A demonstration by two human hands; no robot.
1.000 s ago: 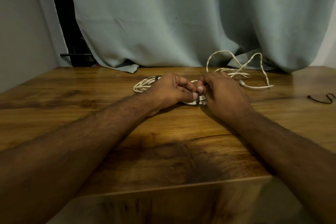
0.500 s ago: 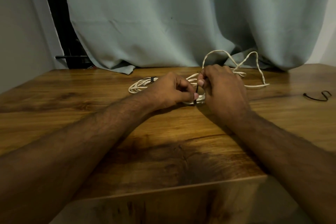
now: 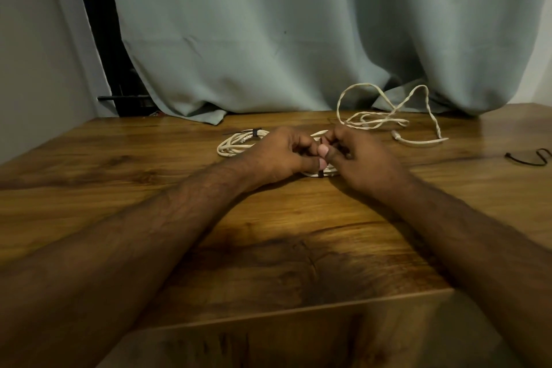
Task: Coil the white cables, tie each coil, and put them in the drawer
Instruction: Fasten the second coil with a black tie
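A coiled white cable (image 3: 236,145) lies on the wooden table (image 3: 268,248), mostly hidden by my hands. One black tie (image 3: 256,132) wraps its far left side. A second black tie (image 3: 320,174) circles the coil's near side, just below my thumbs. My left hand (image 3: 280,155) and my right hand (image 3: 358,158) meet over the coil, fingers curled, pinching at this tie and the cable. What the fingertips hold is partly hidden. A loose, uncoiled white cable (image 3: 388,116) lies behind my right hand near the curtain.
A spare black tie (image 3: 528,157) lies at the table's right edge. A grey curtain (image 3: 298,39) hangs along the back, its hem resting on the table. A dark gap and a wall stand at the back left. No drawer is in view.
My right hand has come back down from its raised pull toward the left hand, so both thumbs now meet low over the near tie. The coil stays in place.
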